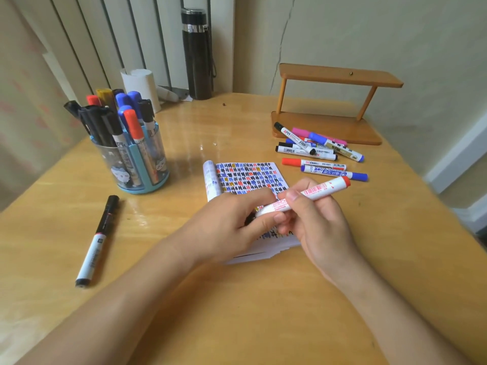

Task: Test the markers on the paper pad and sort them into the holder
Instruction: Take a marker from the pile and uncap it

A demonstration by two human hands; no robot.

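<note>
**A:** In the head view, what can't you make out?

**B:** The near end of the red-ended marker (313, 192). The left hand (224, 225) curls over it, so I cannot tell whether a cap sits there. Only a dark speck shows between the fingers (263, 219). Both hands also cover the lower part of the paper pad (247, 177).

**A:** Materials and shapes?

**B:** The marker is a smooth white barrel with red print and a barcode, and its far end is red. The pad is a thick stack of white sheets with one sheet rolled at the left edge. The open page is crowded with small black, blue, red and yellow marks. The table (237, 312) is glossy yellow wood. The holder (137, 167) is a round, clear-walled cup with pale blue base and ribs, packed with upright capped markers.

**A:** And the grip?

**B:** The left fingers wrap round the near end, and the right hand (321, 227) pinches mid-barrel between thumb and fingers. The marker slants above the pad, far end up to the right. Loose markers (316, 150) lie beyond the pad on the right, and one black marker (96, 241) lies alone at the left.
</note>
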